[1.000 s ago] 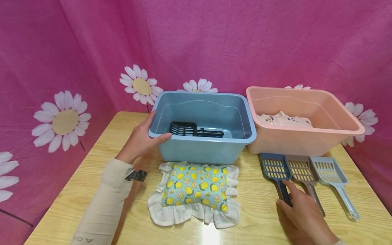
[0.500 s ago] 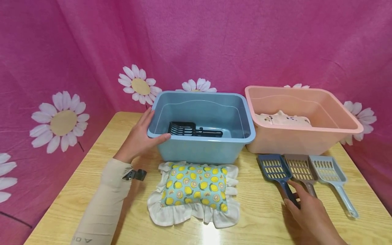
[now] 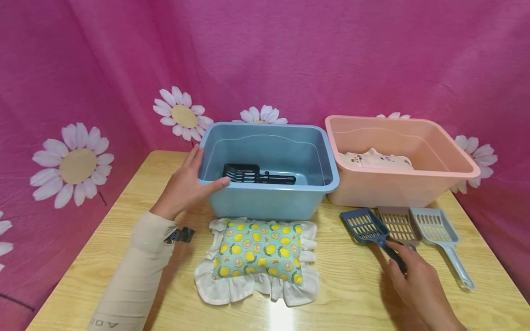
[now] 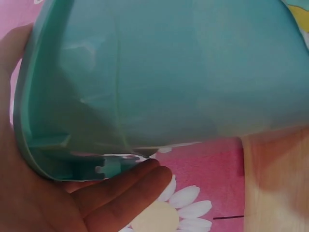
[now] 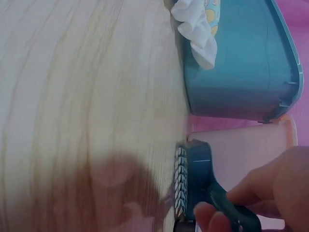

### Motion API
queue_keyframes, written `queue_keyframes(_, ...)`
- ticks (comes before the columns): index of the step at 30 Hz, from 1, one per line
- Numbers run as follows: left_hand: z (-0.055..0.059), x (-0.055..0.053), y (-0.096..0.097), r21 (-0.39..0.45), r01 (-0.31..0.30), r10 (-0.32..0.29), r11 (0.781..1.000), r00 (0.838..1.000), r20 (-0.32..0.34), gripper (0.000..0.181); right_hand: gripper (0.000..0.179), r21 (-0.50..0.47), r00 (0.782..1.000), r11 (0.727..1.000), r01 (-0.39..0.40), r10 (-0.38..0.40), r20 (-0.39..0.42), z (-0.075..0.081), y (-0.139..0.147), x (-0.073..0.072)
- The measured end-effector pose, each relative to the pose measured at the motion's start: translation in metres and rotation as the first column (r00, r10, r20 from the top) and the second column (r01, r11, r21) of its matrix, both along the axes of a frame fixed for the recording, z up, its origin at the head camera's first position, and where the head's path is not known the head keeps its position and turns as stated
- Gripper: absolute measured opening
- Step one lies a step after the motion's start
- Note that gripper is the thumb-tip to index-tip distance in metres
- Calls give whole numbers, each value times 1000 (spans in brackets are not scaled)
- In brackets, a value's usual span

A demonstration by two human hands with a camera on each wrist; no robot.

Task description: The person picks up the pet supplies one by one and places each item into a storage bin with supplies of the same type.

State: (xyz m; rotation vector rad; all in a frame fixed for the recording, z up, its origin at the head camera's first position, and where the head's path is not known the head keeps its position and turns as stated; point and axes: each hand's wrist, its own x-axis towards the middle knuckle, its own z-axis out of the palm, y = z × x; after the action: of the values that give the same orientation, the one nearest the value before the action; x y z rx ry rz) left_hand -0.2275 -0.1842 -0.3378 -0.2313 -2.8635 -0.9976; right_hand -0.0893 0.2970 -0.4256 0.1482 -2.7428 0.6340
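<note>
My right hand (image 3: 418, 280) grips the handle of a dark blue litter scoop (image 3: 364, 224), whose slotted head is tilted just above the table. In the right wrist view the scoop (image 5: 200, 166) stands edge-on, thumb and fingers round its handle. My left hand (image 3: 182, 184) holds the left front corner of a blue plastic tub (image 3: 269, 202), thumb on the front rim and fingers along the outer side. Inside lies a black litter scoop (image 3: 258, 174). A brown scoop (image 3: 399, 225) and a light blue scoop (image 3: 434, 227) lie beside the dark blue one.
A pink tub (image 3: 385, 191) with a pale printed cloth item (image 3: 377, 159) inside stands against the blue tub's right side. In front of the blue tub lies a frilled lemon-print cushion (image 3: 258, 250). A pink daisy-print curtain (image 3: 265, 59) backs the wooden table (image 3: 348, 303).
My right hand has closed round the dark blue scoop's handle and lifted and turned it slightly off its row. The left hand keeps its place on the tub. The view has shifted a little.
</note>
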Motion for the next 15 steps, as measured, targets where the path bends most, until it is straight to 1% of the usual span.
queue_keyframes(4, -1, 0, -2, 4, -2, 2, 1000, 1000, -15, 112, 34, 3, 999, 1000, 5, -5, -42, -2, -1, -1)
queue_keyframes(10, -2, -1, -2, 45, 21, -20, 999, 1000, -16, 113, 32, 4, 992, 997, 73, -72, -99, -2, 1, -4)
queue_keyframes(13, -3, -1, -2, 58, 28, -28, 998, 999, -16, 113, 31, 0, 988, 996, 85, -84, -129, -3, 1, -4)
queue_keyframes(15, -4, -1, -2, 59, 27, -26, 998, 999, -19, 113, 30, -2, 987, 996, 90, -89, -132, -3, 0, -3)
